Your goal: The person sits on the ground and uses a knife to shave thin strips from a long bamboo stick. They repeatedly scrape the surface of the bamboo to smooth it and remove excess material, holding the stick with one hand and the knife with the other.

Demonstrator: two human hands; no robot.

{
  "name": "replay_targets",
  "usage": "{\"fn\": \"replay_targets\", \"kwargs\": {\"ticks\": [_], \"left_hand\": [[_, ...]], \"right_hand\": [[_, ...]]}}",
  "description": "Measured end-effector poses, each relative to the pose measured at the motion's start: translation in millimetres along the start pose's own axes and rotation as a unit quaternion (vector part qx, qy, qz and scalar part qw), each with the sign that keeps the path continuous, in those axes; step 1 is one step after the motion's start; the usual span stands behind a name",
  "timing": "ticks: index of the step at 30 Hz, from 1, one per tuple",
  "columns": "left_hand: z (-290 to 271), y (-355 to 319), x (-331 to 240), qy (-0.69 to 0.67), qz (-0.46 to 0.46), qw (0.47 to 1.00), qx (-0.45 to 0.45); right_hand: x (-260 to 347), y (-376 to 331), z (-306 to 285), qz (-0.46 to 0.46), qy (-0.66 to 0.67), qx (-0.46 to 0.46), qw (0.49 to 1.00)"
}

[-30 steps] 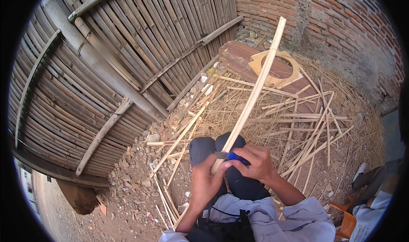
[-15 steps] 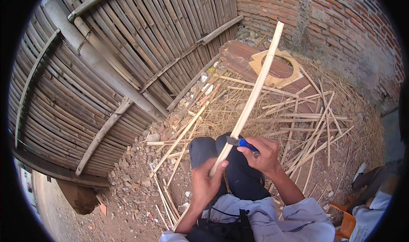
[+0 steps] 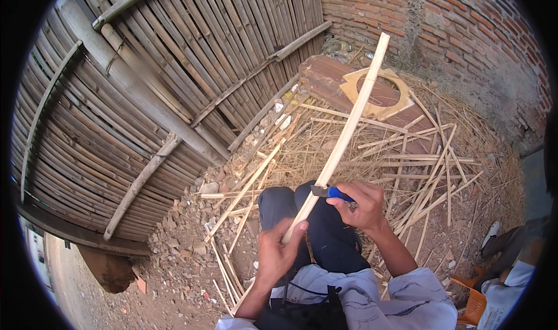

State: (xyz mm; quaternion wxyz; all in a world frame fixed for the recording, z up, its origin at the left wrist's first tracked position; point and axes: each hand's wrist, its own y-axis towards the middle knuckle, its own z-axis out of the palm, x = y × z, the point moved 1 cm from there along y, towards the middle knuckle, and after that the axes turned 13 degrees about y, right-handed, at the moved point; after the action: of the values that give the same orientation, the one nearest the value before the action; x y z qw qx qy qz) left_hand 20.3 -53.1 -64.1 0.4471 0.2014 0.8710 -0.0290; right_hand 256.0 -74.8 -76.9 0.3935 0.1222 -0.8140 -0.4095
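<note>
My left hand is closed round the lower end of a long pale bamboo strip, which slants up and away to the right over my knees. In my right hand is a utility knife with a blue handle. Its dark blade lies across the strip, touching it a little above my left hand. The strip's lower tip is hidden by my left palm.
Loose bamboo strips and straw shavings lie ahead and to the right. Beyond them a wooden board bears a pale piece with a round hole. A bamboo fence and brick wall stand behind. A person sits at right.
The strip has tilted slightly, its far end shifting right and down a little. My right hand and the knife have moved slightly right; my left hand keeps its hold.
</note>
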Motion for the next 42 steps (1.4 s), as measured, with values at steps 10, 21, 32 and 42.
{"fn": "replay_targets", "kwargs": {"ticks": [10, 21, 32, 42], "left_hand": [[-11, 0, 3, 0.001, -0.021, 1.0, 0.011], [-21, -12, 19, 0.007, -0.075, 0.996, 0.044], [-30, -34, 46, 0.042, -0.091, 0.989, 0.11], [-27, -19, 63, 0.06, -0.123, 0.987, 0.087]], "right_hand": [[-6, 6, 1, -0.023, -0.021, 0.024, 0.999], [-46, 16, -9, 0.027, -0.039, -0.053, 0.997], [-144, 51, -90, 0.201, -0.122, -0.213, 0.948], [-169, -20, -99, 0.308, -0.074, -0.12, 0.941]]}}
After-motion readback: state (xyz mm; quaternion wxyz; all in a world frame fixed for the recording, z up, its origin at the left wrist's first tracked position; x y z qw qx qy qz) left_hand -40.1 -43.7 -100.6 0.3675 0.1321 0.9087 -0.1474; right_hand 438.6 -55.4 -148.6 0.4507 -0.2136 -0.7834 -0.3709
